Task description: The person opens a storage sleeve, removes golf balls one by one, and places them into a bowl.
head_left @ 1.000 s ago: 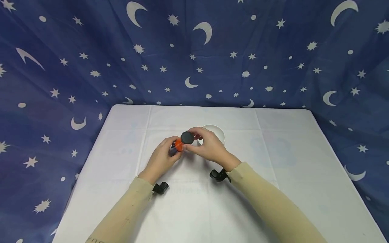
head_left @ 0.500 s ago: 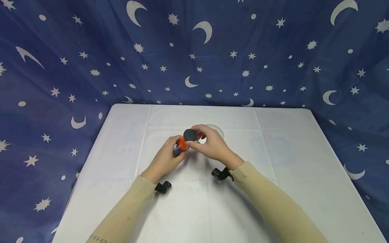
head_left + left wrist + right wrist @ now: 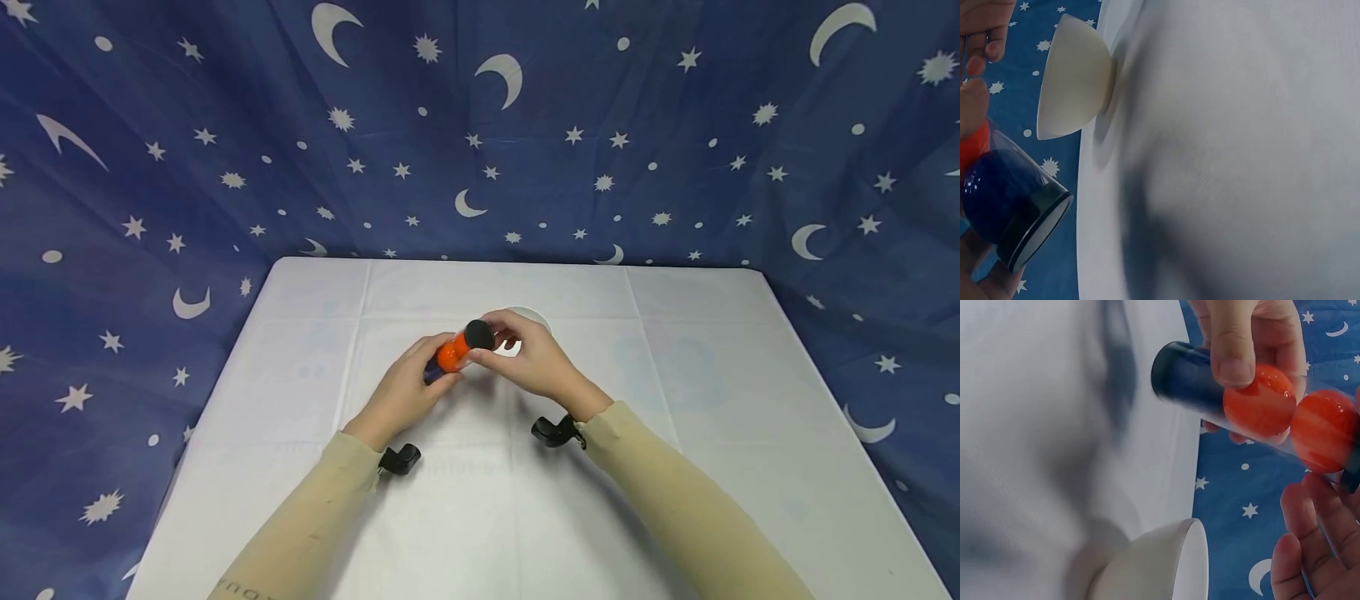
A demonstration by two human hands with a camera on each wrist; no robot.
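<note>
Shifted rightward since the earlier frame, the capped clear tube (image 3: 459, 351) of orange balls (image 3: 1325, 431) tilts between our fingers: our left hand (image 3: 405, 387) grips its body, our right hand (image 3: 531, 360) pinches its dark cap (image 3: 480, 335) end. We judge it light, stiff and slick, best held around the middle.

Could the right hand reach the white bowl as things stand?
Probably yes: nothing visible stands between the right hand and the bowl, though it may need to release the tube, which the left hand also holds.

Blurred, soft-edged shadows (image 3: 1138, 231) darken the white tabletop (image 3: 1272, 125) in both wrist views.
</note>
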